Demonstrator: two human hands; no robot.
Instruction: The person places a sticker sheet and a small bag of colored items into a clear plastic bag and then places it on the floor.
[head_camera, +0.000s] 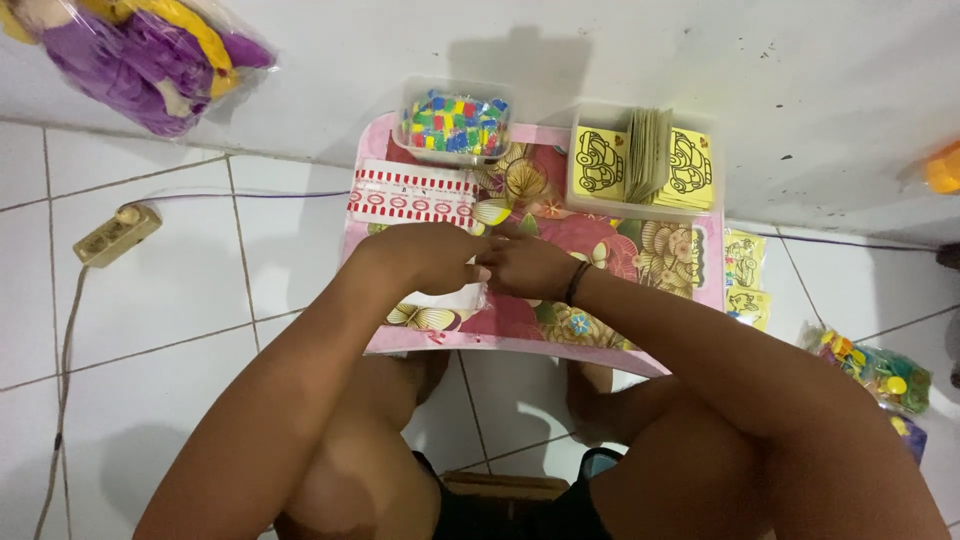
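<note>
My left hand and my right hand meet at the middle of a small pink floral table. Both pinch a clear plastic packet that lies under them; what it contains is hidden by my fingers. A black band circles my right wrist. Just beyond my left hand lies a red and white printed card strip. At the table's far edge stand a clear tub of small coloured pieces and a clear box of yellow picture cards.
White tiled floor surrounds the table, with a wall behind. A power strip and its cable lie left. A bagged purple and yellow toy sits far left. More yellow cards and a bag of coloured bits lie right.
</note>
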